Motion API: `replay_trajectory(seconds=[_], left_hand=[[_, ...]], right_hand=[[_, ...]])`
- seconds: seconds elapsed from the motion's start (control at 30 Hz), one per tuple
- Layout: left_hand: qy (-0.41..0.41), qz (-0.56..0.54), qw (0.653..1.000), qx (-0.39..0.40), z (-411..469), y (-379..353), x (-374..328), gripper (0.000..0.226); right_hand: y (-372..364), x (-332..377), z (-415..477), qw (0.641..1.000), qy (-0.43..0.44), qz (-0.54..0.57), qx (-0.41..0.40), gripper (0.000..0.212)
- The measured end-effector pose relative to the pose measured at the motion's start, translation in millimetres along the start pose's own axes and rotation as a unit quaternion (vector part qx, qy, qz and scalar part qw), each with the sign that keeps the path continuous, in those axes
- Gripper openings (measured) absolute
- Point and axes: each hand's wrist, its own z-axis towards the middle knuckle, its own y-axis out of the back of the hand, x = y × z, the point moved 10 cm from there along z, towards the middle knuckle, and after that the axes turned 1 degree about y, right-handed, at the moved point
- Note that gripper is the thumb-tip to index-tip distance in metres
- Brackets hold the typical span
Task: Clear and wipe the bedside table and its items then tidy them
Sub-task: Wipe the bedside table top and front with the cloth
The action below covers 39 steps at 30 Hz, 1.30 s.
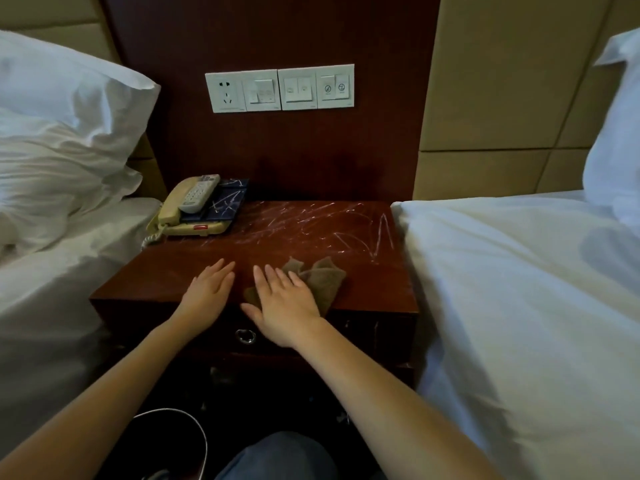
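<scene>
A dark red wooden bedside table (346,237) stands between two beds, its top streaked with white scribble marks. At its back left corner sits a beige telephone (173,216) with a dark blue card (225,202) and a grey-white remote control (199,194) lying on top. A crumpled brown cloth (322,275) lies near the front edge. My right hand (284,299) lies flat with straight fingers on the cloth's left part. My left hand (209,289) rests flat on the bare tabletop beside it, holding nothing.
White beds (519,306) flank the table on both sides, with pillows (69,98) at the left and far right. A switch and socket panel (280,88) is on the wall above. The table's drawer has a ring pull (246,336). A cable (194,427) loops near my knee.
</scene>
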Motion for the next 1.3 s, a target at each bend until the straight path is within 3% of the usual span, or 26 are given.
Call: replay_trajectory(seconds=[0.2, 0.37, 0.57, 0.77, 0.97, 1.1, 1.17, 1.3], left_hand=[[-0.028, 0.044, 0.999, 0.004, -5, -9, -13, 0.046], [-0.048, 0.058, 0.997, -0.011, -10, -10, -12, 0.046], [-0.085, 0.1, 0.991, -0.034, -18, -10, -13, 0.047], [-0.088, 0.078, 0.992, -0.038, -21, -5, -17, 0.043], [0.0, -0.108, 0.994, -0.009, -20, 9, -5, 0.042], [0.057, -0.238, 0.967, -0.069, -22, 26, 6, 0.042], [0.067, -0.234, 0.968, -0.059, -22, 28, 12, 0.043], [0.069, -0.238, 0.968, -0.027, -27, 21, 13, 0.045]], right_hand=[[16, -86, -58, 1.0, 0.007, -0.03, 0.007, 0.068], [20, -158, -79, 0.994, -0.104, -0.023, 0.034, 0.062], [20, -179, -62, 0.982, -0.178, 0.014, 0.055, 0.061], [14, -135, -87, 0.995, -0.088, -0.02, 0.053, 0.064], [6, -33, -29, 1.0, 0.003, -0.017, 0.019, 0.07], [4, 41, 16, 0.995, 0.07, 0.039, 0.062, 0.08], [9, 51, 20, 0.989, 0.104, 0.076, 0.079, 0.074], [3, 16, -7, 0.99, 0.129, -0.038, 0.047, 0.07]])
